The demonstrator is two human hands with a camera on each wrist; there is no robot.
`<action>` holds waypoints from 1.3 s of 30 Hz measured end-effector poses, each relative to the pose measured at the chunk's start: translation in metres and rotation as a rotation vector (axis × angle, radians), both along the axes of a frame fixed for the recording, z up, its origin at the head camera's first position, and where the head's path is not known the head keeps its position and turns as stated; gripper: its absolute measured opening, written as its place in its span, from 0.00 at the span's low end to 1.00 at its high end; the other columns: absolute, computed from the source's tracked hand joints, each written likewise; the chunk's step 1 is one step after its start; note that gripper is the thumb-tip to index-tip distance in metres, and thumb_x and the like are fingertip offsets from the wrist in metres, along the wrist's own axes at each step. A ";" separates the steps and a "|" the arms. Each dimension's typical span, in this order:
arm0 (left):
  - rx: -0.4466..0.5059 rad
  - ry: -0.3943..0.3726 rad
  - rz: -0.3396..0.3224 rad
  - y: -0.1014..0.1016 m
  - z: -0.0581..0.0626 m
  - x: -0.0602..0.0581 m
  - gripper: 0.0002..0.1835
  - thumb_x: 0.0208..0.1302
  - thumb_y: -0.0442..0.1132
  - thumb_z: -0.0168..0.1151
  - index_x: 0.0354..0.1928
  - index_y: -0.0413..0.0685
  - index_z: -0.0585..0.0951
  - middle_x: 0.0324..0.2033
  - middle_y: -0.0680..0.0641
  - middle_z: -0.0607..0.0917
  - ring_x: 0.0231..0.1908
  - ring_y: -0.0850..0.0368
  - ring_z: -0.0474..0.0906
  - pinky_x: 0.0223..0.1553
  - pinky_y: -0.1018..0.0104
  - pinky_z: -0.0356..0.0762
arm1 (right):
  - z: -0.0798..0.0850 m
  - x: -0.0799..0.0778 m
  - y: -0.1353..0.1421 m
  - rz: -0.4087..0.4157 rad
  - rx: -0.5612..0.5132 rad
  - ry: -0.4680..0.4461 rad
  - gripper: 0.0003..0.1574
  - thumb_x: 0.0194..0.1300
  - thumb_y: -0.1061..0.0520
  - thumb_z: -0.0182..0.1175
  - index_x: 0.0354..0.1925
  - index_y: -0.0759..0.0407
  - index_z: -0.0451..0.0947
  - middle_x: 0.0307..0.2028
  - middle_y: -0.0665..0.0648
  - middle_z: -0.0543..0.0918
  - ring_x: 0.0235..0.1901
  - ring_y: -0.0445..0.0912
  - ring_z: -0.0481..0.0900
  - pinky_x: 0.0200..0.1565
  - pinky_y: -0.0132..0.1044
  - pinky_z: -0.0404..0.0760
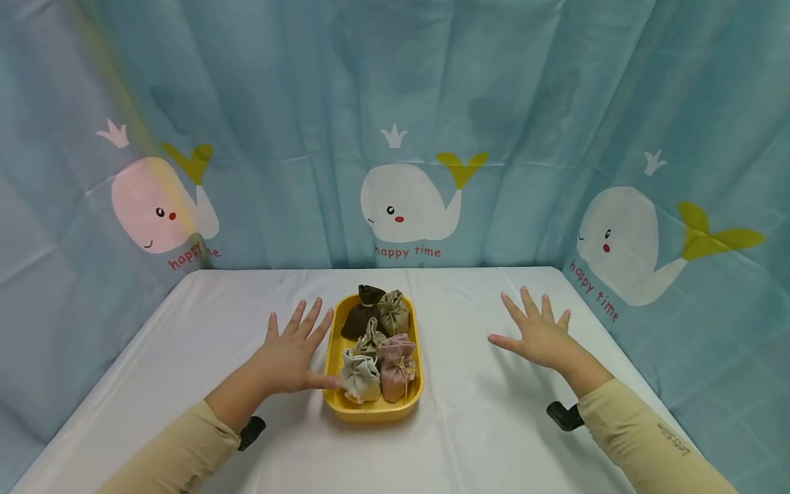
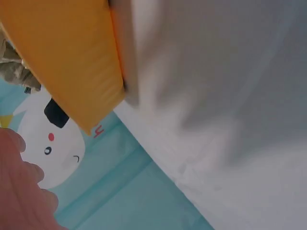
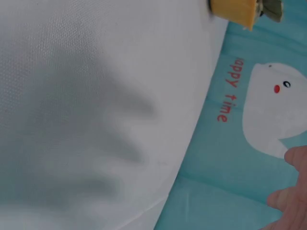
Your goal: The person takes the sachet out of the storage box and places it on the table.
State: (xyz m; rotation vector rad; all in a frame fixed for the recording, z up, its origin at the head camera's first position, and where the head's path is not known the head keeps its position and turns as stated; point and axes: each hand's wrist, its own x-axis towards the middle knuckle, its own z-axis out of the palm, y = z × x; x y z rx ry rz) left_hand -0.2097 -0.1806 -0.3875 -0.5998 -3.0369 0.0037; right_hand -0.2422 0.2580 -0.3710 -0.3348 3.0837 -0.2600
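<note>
A yellow tray [image 1: 373, 414] stands near the middle of the table with several small tied cloth pouches inside. At its back are a dark brown pouch [image 1: 359, 320] and an olive-grey pouch [image 1: 394, 317]. Toward the front lie a pink pouch [image 1: 397, 374], a pale grey pouch [image 1: 361, 376] and another olive pouch [image 1: 369, 339]. My left hand [image 1: 289, 360] is spread just left of the tray, its thumb overlapping the tray's edge in the head view; contact cannot be told. Over the table's right side my right hand [image 1: 543, 336] is spread, fingers apart, holding nothing.
A white cloth covers the table [image 1: 475, 439]. Blue curtains [image 1: 290, 89] printed with whales hang behind it and along both sides. A black wrist mount [image 1: 564, 416] juts from the right sleeve, another [image 1: 252, 433] from the left.
</note>
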 end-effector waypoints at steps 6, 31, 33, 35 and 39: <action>0.038 -0.020 -0.033 0.005 -0.004 0.003 0.67 0.33 0.84 0.47 0.71 0.49 0.47 0.71 0.44 0.36 0.69 0.41 0.31 0.55 0.28 0.26 | 0.001 0.000 -0.003 0.006 -0.015 0.005 0.63 0.50 0.18 0.42 0.72 0.49 0.40 0.69 0.69 0.36 0.63 0.75 0.30 0.49 0.76 0.28; 0.071 -0.153 -0.081 0.018 -0.025 0.007 0.70 0.33 0.83 0.49 0.71 0.45 0.40 0.70 0.41 0.37 0.69 0.45 0.34 0.59 0.32 0.36 | -0.005 -0.001 -0.007 0.035 -0.063 -0.018 0.61 0.51 0.19 0.44 0.72 0.48 0.40 0.70 0.68 0.35 0.64 0.72 0.28 0.50 0.75 0.28; 0.075 -0.161 -0.076 0.019 -0.025 0.007 0.70 0.32 0.83 0.50 0.71 0.44 0.40 0.70 0.40 0.37 0.69 0.45 0.34 0.59 0.32 0.37 | -0.006 -0.001 -0.008 0.040 -0.073 -0.020 0.61 0.51 0.19 0.45 0.72 0.48 0.40 0.70 0.68 0.35 0.64 0.72 0.28 0.50 0.75 0.28; 0.078 -0.163 -0.069 0.019 -0.025 0.007 0.71 0.31 0.83 0.50 0.71 0.42 0.42 0.70 0.40 0.38 0.69 0.45 0.35 0.59 0.33 0.39 | -0.006 -0.002 -0.009 0.043 -0.076 -0.022 0.61 0.51 0.19 0.45 0.72 0.47 0.40 0.70 0.68 0.35 0.64 0.72 0.28 0.50 0.75 0.27; 0.068 -0.177 -0.052 0.020 -0.024 0.006 0.72 0.30 0.84 0.50 0.71 0.40 0.43 0.70 0.39 0.38 0.69 0.44 0.36 0.60 0.34 0.40 | -0.007 -0.003 -0.010 0.050 -0.088 -0.017 0.61 0.50 0.18 0.44 0.72 0.47 0.40 0.70 0.67 0.35 0.65 0.71 0.27 0.50 0.74 0.27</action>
